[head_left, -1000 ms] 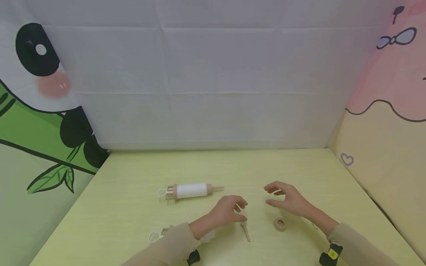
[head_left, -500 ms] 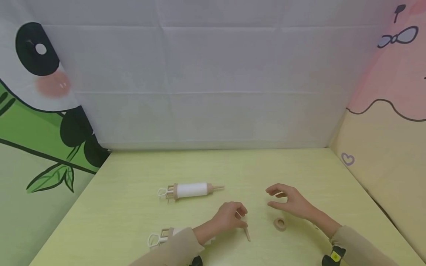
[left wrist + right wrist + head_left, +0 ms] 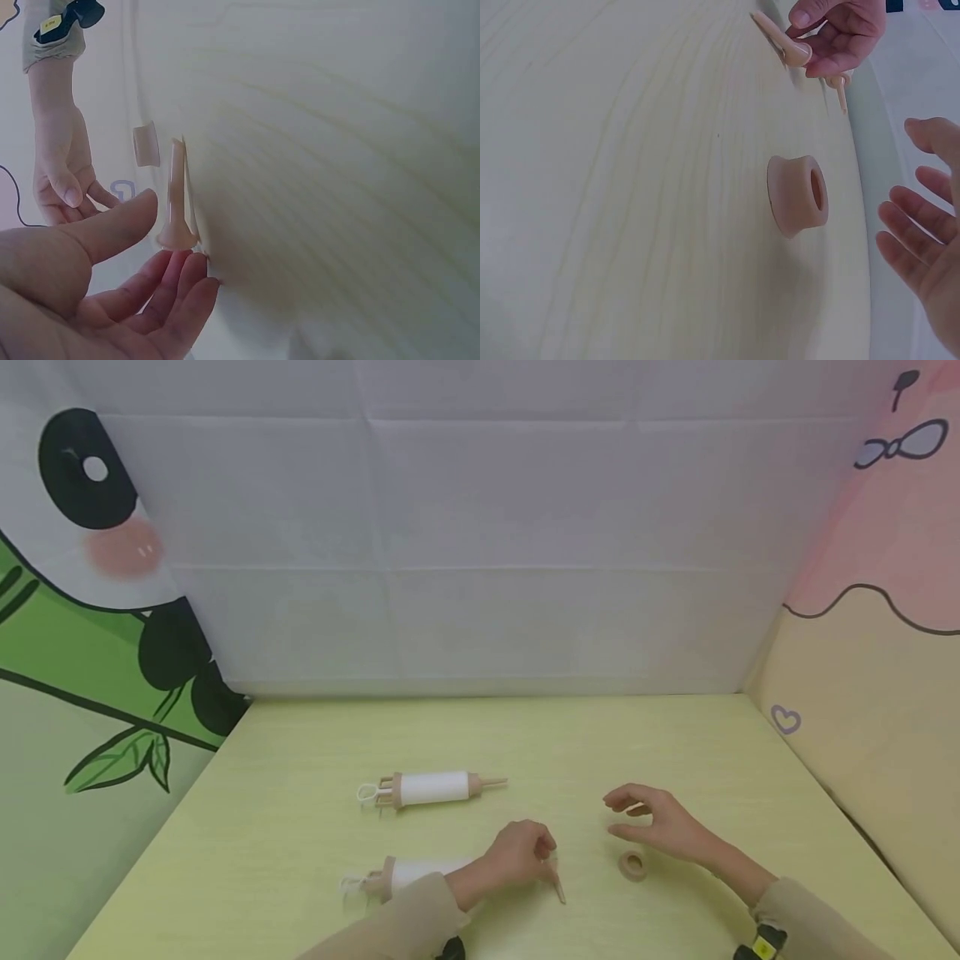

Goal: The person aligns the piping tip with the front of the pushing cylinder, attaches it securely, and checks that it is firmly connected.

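A small tan nozzle [image 3: 177,187], a thin tube with a flared end, lies on the table below my left hand [image 3: 516,853]. In the left wrist view the fingertips are right at its flared end, while the thumb stays off to one side, apart from the fingers. My right hand [image 3: 666,823] hovers with loosely bent fingers and holds nothing. Nearest to it is a tan ring-shaped cap [image 3: 799,196] with a hole through it, lying on the table. A white toy syringe [image 3: 431,867] with tan ends lies partly behind my left forearm.
Farther back lies a second white syringe [image 3: 435,787] with a tan nozzle and a white ring handle. A pale wood-grained table [image 3: 645,739] meets a white cloth [image 3: 495,552] at the back. Printed panels stand at both sides.
My left hand has moved slightly down, toward the nozzle's flared end. The near syringe has shifted a little away from me and shows more. My right hand has drifted slightly right and down.
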Available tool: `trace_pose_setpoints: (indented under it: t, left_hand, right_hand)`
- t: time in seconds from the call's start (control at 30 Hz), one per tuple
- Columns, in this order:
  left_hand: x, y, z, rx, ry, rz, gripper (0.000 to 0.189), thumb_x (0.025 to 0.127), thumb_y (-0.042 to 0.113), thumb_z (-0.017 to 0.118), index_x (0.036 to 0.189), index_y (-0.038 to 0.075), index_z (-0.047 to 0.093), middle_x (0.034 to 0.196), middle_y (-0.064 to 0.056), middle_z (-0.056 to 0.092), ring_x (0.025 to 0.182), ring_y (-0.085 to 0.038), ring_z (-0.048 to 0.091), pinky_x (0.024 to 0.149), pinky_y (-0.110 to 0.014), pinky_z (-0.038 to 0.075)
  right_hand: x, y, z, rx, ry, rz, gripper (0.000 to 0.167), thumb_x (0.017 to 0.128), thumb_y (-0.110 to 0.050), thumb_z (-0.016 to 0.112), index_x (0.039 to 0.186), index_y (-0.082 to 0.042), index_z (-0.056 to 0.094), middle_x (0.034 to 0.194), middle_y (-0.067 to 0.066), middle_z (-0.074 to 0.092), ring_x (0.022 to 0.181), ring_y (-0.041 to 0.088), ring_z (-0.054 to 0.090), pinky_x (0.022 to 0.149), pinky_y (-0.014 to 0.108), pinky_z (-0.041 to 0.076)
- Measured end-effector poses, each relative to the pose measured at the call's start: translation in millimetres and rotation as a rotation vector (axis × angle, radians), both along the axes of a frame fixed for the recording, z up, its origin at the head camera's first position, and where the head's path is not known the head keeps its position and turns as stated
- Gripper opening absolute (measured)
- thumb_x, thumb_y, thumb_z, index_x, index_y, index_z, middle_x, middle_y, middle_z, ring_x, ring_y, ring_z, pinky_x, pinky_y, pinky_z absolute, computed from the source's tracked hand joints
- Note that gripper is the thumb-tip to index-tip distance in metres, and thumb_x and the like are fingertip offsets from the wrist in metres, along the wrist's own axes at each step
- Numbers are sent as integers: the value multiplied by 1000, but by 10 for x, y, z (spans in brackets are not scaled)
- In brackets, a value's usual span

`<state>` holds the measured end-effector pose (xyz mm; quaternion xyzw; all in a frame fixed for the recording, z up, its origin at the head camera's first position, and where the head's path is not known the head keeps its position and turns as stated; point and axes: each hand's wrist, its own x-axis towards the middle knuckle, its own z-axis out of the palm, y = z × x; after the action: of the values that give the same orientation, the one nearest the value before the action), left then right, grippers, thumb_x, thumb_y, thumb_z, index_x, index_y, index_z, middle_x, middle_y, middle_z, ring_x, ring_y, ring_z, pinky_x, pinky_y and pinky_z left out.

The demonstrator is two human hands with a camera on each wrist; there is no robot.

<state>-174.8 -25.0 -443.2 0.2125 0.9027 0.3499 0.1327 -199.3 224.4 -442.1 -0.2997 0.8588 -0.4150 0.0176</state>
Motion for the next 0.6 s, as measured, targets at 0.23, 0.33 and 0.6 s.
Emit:
trace_pose_setpoints:
  t: [0.23,0.33,0.6]
  left_hand:
    - [26,19,1,-20,65,-8,12,69,2,74,76,4,64,69,2,57,62,-5,48,58,-16,41]
    - [21,15,-24,-15,92,-5,8,72,3,73,70,5,65,65,4,55,59,-3,45,55,-15,39]
    - [14,-5,-29,10,100,4,9,73,7,74,68,7,66,63,5,56,57,-3,45,54,-16,39]
  right_hand:
    - [23,44,-37,3,2,1,35,82,-22,67,110,-3,57,104,10,61,95,27,57,79,38,50]
    - [36,58,-37,-3,13,7,34,82,-22,67,110,-3,57,104,10,61,94,26,57,78,36,50]
    - [56,80,-30,2,5,11,36,83,-27,66,110,-4,57,104,9,61,95,25,57,79,36,50]
